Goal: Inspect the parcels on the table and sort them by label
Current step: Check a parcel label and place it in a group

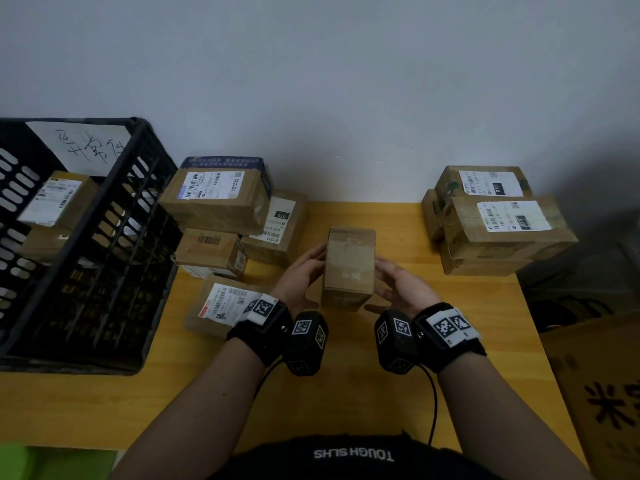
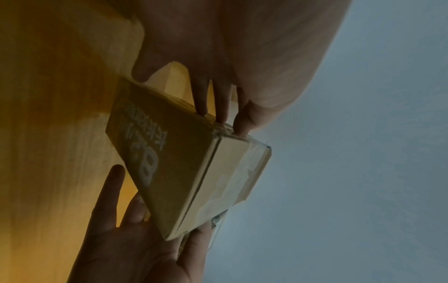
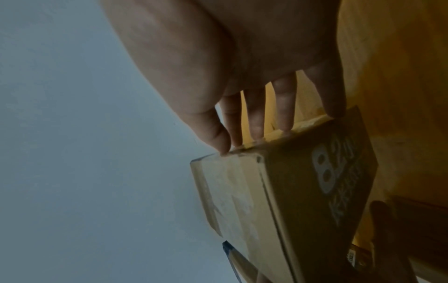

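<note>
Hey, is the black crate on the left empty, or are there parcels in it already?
Not empty. The black plastic crate holds at least two: a labelled parcel and a second parcel nearer you.

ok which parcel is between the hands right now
The plain brown parcel in the middle, pressed between left hand and right hand; only tape shows on top. The others lie untouched at either side.

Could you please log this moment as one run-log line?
step: inspect | parcel: pressed between left hand and right hand | label: none showing

Near tabletop (image 1: pixel 346 403) open; crate (image 1: pixel 104 271) blocks left, parcel pile (image 1: pixel 214 199) beside; parcel stack (image 1: pixel 498 230) right, gap btwn.
</note>
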